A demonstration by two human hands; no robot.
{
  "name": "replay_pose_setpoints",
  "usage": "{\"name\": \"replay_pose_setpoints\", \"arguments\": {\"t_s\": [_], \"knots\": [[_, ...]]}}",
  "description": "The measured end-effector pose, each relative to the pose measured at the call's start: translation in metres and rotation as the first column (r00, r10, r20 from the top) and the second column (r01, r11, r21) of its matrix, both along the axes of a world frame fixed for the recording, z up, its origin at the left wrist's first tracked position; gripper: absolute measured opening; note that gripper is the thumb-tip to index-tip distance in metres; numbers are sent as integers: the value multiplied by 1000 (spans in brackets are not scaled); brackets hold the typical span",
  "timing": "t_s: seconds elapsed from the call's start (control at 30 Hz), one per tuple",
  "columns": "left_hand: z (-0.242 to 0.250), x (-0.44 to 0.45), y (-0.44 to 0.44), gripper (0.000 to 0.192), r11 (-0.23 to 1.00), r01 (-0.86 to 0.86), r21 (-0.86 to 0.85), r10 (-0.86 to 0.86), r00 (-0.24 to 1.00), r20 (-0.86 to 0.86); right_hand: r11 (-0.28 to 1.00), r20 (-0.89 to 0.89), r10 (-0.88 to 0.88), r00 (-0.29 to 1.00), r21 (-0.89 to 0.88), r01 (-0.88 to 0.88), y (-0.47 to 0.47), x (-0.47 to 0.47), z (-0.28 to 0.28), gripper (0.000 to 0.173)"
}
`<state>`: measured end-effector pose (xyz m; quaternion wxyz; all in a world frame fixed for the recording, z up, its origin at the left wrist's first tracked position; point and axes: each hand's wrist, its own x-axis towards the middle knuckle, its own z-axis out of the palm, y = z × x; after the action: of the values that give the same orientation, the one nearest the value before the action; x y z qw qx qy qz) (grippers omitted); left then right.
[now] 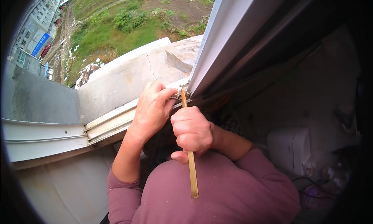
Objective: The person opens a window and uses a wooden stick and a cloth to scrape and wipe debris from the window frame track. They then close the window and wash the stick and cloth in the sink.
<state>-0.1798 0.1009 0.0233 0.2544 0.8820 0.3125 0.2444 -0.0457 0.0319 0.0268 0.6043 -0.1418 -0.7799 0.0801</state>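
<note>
My right hand point(192, 130) is wrapped around a flat wooden stick point(192, 174), whose upper end points at the window track. With thumb and fingers, my left hand point(154, 107) pinches a crumpled whitish cloth point(176, 93) beside the stick's tip. Both the cloth and the tip are at the sliding window track point(112, 120), close to the foot of the upright window frame point(217, 46). Whether the tip touches the cloth or the track I cannot tell. The stick's lower end lies in front of my shirt.
Outside the track is a cracked concrete ledge point(122, 75), with grassy ground point(116, 34) far below and buildings at the upper left. A white side frame point(46, 133) meets the track at the left. In the dim room at the right stands a white bin-like container point(287, 149).
</note>
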Motion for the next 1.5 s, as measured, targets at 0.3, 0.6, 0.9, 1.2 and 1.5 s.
{"name": "replay_pose_setpoints", "arguments": {"t_s": [0.3, 0.6, 0.9, 1.2, 1.5], "knots": [[-7, 9, 3, 26, 996, 38, 76, -35, 998, -53, 995, 71, -88, 994, -50, 92, -1, -8, -12, 49], [5, -13, -1, 27, 985, 91, 148, -62, 979, -195, 992, -61, 8, 998, -128, -16, 2, -20, -11, 48], [8, -66, -6, 18, 978, -170, 123, 184, 976, -113, 956, -268, 233, 935, -115, -271, 8, -43, -11, 43], [21, -35, 0, 15, 979, -200, 21, 194, 967, 163, 988, -375, 124, 919, -40, -150, -31, -5, 22, 47], [0, 0, -2, 18, 985, -175, 2, 167, 940, 299, 983, -301, -50, 952, -183, -6, -49, -2, 17, 47]]}}
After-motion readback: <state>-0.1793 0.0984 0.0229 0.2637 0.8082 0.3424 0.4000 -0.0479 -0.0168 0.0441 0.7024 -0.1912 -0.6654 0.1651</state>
